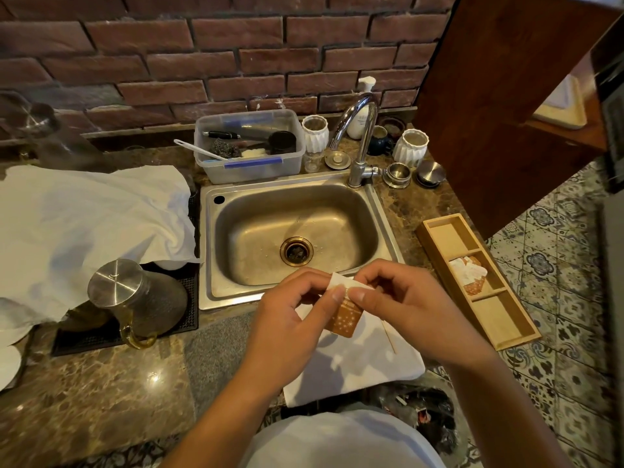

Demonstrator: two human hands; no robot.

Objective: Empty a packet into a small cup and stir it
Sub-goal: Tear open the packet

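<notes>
Both hands pinching packet (344,315) at white top edge, holding it above white napkin (354,363) on counter, just before sink (297,231). Left hand (297,319) gripping left corner, right hand (401,305) gripping right corner. Thin wooden stick (388,336) lying on napkin.

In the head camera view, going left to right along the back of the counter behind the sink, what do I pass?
Clear plastic tub → white ribbed vase → faucet → second white ribbed vase.

My left hand (293,309) & right hand (395,298) meet thumb-to-thumb, fingers curled, both pinching the packet (346,312) top.
</notes>
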